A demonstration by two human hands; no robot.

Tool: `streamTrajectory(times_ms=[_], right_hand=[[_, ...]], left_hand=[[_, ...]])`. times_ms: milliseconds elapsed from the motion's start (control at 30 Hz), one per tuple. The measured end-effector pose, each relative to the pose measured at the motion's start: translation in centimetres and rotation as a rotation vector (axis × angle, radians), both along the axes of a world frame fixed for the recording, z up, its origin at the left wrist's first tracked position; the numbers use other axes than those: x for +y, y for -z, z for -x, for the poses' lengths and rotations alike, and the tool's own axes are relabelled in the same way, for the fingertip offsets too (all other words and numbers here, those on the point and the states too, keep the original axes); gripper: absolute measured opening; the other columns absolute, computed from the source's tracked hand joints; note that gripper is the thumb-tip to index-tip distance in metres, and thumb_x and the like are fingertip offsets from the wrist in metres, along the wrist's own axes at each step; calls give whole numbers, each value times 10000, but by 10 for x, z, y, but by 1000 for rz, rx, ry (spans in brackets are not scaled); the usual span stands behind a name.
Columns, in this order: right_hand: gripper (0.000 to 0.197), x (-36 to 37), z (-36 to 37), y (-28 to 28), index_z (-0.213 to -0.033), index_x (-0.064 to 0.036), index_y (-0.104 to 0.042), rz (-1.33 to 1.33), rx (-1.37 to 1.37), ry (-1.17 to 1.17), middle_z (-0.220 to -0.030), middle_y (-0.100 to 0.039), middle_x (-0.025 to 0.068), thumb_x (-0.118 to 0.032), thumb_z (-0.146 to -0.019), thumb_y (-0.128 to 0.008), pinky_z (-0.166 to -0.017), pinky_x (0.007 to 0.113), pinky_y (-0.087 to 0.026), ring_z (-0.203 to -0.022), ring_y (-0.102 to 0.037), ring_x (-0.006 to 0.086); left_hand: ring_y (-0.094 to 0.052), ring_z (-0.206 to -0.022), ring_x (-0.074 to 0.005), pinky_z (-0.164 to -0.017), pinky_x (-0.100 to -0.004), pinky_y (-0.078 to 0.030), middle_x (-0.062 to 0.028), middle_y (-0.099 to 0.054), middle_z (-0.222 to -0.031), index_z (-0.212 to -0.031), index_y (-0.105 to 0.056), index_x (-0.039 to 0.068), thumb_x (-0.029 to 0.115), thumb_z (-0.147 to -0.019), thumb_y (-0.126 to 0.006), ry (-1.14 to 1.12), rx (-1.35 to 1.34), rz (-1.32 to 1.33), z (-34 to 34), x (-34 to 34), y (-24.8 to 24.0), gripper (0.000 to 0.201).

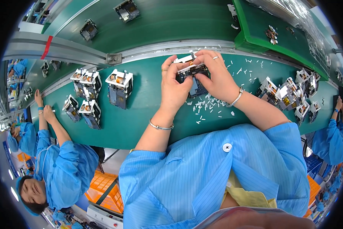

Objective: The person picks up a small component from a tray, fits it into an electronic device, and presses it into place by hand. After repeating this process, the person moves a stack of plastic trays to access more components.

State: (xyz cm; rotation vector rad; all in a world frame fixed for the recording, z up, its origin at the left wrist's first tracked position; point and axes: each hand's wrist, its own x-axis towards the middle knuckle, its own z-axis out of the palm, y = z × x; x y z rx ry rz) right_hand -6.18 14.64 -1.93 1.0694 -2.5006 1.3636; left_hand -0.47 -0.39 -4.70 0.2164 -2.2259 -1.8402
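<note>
Between both hands is an electronic module (196, 88) with a dark circuit board and a white plastic frame. My left hand (174, 84) grips its left side, thumb on the board and fingers at the white frame. My right hand (214, 76) closes on the right side, thumb low on the board and fingertips at the top edge. The fingers hide much of the module. Small white strips (207, 107) lie scattered on the green work surface just below and right of the hands.
Similar modules stand in a group (89, 86) at left, with a single module (118, 87) closer in. More modules (290, 93) cluster at right. Beyond a metal rail (156, 49) runs a green belt (186, 23) carrying modules. A green-edged tray (278, 49) stands far right. Co-workers (64, 168) sit at both sides.
</note>
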Motion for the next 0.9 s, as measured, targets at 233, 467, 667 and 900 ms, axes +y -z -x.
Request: streamTrajectory(times_ms=[233, 467, 667, 900], right_hand=[[348, -7, 5, 12, -999, -65, -523, 18, -124, 26, -1134, -511, 122, 20, -680, -636, -991, 420, -346, -1112, -452, 336], [412, 12, 8, 7, -1075, -91, -534, 4, -181, -8, -1212, -501, 113, 16, -708, -688, -991, 370, -379, -1196, -442, 302], [258, 93, 37, -31, -1019, -61, -622, 57, 198, 326, -1028, -599, 109, -10, -769, -657, -902, 383, -436, -1029, -543, 309], [281, 147, 70, -31, -1078, -75, -661, -182, 383, 669, -1010, -624, 85, -44, -799, -672, -810, 349, -468, -952, -544, 274]], left_hand=[[-444, -1232, -240, -931, -343, -449, -140, -367, -1347, -1031, -615, 44, -48, -725, -646, 25, -6, 33, 3, -2, -1, 320], [-451, -1192, -216, -940, -332, -457, -118, -345, -1339, -1028, -616, 46, -45, -724, -691, 135, -27, -212, 9, -16, 5, 326], [-526, -1101, -186, -949, -305, -467, -111, -313, -1377, -1059, -592, 14, -77, -748, -683, 115, 23, -253, 63, -36, -9, 337], [-504, -1198, -250, -969, -328, -428, -164, -403, -1399, -1207, -580, 34, 48, -800, -664, 122, 110, 87, 200, -48, 0, 416]])
